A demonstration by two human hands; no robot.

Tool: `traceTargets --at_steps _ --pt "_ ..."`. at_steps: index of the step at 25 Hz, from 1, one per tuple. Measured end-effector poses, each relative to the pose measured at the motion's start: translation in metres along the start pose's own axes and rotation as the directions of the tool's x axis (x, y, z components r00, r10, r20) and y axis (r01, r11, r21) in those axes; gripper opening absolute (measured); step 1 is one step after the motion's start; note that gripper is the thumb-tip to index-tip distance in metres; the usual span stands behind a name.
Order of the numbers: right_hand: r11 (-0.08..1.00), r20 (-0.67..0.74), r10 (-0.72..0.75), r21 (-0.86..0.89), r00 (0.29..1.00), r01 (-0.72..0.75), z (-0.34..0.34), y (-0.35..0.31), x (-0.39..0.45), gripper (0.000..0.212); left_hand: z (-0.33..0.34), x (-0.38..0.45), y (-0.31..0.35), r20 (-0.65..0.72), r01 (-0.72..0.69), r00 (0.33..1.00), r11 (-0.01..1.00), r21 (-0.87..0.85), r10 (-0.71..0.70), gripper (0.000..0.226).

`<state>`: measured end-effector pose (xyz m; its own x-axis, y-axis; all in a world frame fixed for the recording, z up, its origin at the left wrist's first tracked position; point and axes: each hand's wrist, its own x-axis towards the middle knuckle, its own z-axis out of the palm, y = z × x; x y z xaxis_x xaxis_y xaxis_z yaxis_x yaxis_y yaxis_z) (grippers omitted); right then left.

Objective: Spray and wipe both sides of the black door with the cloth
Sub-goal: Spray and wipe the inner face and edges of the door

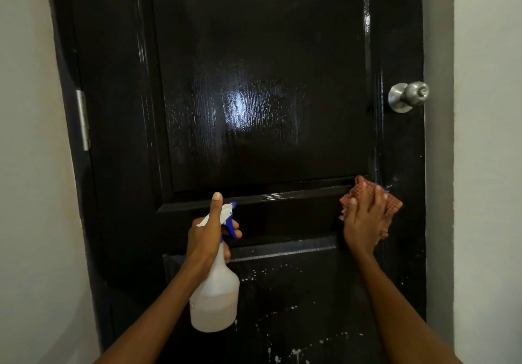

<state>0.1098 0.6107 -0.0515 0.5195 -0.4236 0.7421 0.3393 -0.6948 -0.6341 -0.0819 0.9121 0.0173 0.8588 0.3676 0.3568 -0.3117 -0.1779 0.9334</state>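
Black door (268, 81) stands closed before us, droplets on its lower panel. Our right hand (364, 216) presses the cloth (391, 204) flat on the middle rail; our left hand (207, 233) grips the spray bottle (214, 296). We should wipe downward with overlapping strokes.

Black door (254, 81) is the working surface: glossy, paneled, wet sheen on the upper panel above both hands. Pink cloth (391, 205) lies flat against it under the right hand (363, 219), at the crossrail's right end. White droplets speckle the lower panel, below and between the hands. Silver knob (408, 96) up-right of the cloth.
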Motion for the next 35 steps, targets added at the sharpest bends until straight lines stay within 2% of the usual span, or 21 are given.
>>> traceTargets --at_steps 2,4,5,7,9,10,12,14,16,18,20,21,22,23,25,26,28,30,31,35 --pt "0.979 -0.017 0.191 0.071 0.981 -0.190 -0.003 -0.016 0.006 0.059 0.004 -0.001 0.002 0.007 -0.009 1.000 1.000 -0.012 0.009 0.081" --pt "0.977 -0.012 0.202 0.064 0.979 -0.201 0.007 -0.041 -0.001 0.059 0.010 0.001 0.003 0.012 0.000 1.000 1.000 -0.018 0.000 0.081" --pt "0.990 -0.003 0.126 0.059 0.992 -0.125 0.016 -0.053 -0.011 0.059 0.013 0.002 0.004 0.011 0.005 1.000 1.000 -0.017 -0.005 0.081" --pt "0.986 0.105 -0.164 0.021 0.981 0.163 0.036 -0.072 -0.039 0.058 0.022 0.006 0.006 0.015 -0.001 1.000 1.000 0.000 0.001 0.083" --pt "0.869 0.229 -0.467 -0.057 0.854 0.491 0.047 -0.082 -0.055 0.057 0.033 0.010 0.009 0.027 -0.011 1.000 1.000 0.024 0.011 0.083" --pt "0.798 0.254 -0.565 -0.075 0.785 0.598 0.048 -0.084 -0.048 0.058 0.040 0.011 0.011 0.035 -0.014 0.999 0.999 0.028 0.013 0.083" --pt "0.718 0.245 -0.652 -0.104 0.718 0.688 0.041 -0.079 -0.027 0.059 0.051 0.014 0.014 0.047 -0.009 0.999 1.000 0.013 0.008 0.081" --pt "0.730 0.208 -0.636 -0.147 0.743 0.667 0.030 -0.049 -0.008 0.058 0.063 0.016 0.016 0.070 -0.001 0.998 1.000 0.001 0.001 0.082" --pt "0.829 0.147 -0.509 -0.183 0.848 0.529 0.009 -0.002 0.014 0.059 0.074 0.016 0.018 0.099 0.000 0.995 1.000 -0.005 0.001 0.083" --pt "0.969 0.069 -0.200 -0.130 0.977 0.208 -0.012 0.032 0.032 0.059 0.083 0.016 0.017 0.120 0.000 0.993 1.000 -0.018 0.002 0.083" --pt "0.996 0.031 0.085 -0.001 0.996 -0.085 -0.019 0.027 0.043 0.055 0.093 0.016 0.017 0.130 -0.002 0.991 1.000 -0.023 0.005 0.083" --pt "0.990 0.025 0.133 0.040 0.991 -0.134 -0.017 0.014 0.043 0.056 0.100 0.016 0.018 0.142 -0.005 0.990 1.000 -0.021 0.008 0.083" --pt "0.993 0.031 0.106 0.044 0.994 -0.107 -0.013 -0.001 0.039 0.058 0.107 0.017 0.018 0.151 -0.004 0.988 1.000 -0.024 0.007 0.083" --pt "1.000 0.052 0.018 0.021 0.999 -0.019 -0.008 -0.012 0.031 0.060 0.114 0.017 0.019 0.156 -0.003 0.988 1.000 -0.026 0.007 0.083" --pt "0.981 0.126 -0.177 -0.058 0.976 0.185 -0.001 -0.008 0.019 0.061 0.129 0.018 0.024 0.159 -0.006 0.987 0.999 -0.037 0.011 0.082" --pt "0.972 0.152 -0.206 -0.085 0.967 0.220 -0.004 0.004 0.023 0.062 0.136 0.018 0.027 0.163 -0.010 0.986 0.999 -0.049 0.018 0.083" --pt "0.989 0.113 -0.099 -0.099 0.989 0.111 -0.013 0.023 0.046 0.063 0.149 0.019 0.034 0.194 -0.034 0.980 0.998 -0.060 0.045 0.084" --pt "0.999 0.049 0.036 -0.033 0.998 -0.034 -0.025 0.019 0.085 0.063 0.161 0.020 0.041 0.225 -0.061 0.972 0.997 -0.049 0.071 0.084" --pt "0.999 0.040 0.038 -0.009 0.998 -0.038 -0.030 0.011 0.107 0.062 0.168 0.021 0.045 0.233 -0.074 0.969 0.996 -0.043 0.082 0.084" --pt "0.991 0.046 -0.133 -0.021 0.990 0.134 -0.049 -0.020 0.169 0.060 0.197 0.029 0.063 0.252 -0.120 0.959 0.992 -0.039 0.126 0.084"
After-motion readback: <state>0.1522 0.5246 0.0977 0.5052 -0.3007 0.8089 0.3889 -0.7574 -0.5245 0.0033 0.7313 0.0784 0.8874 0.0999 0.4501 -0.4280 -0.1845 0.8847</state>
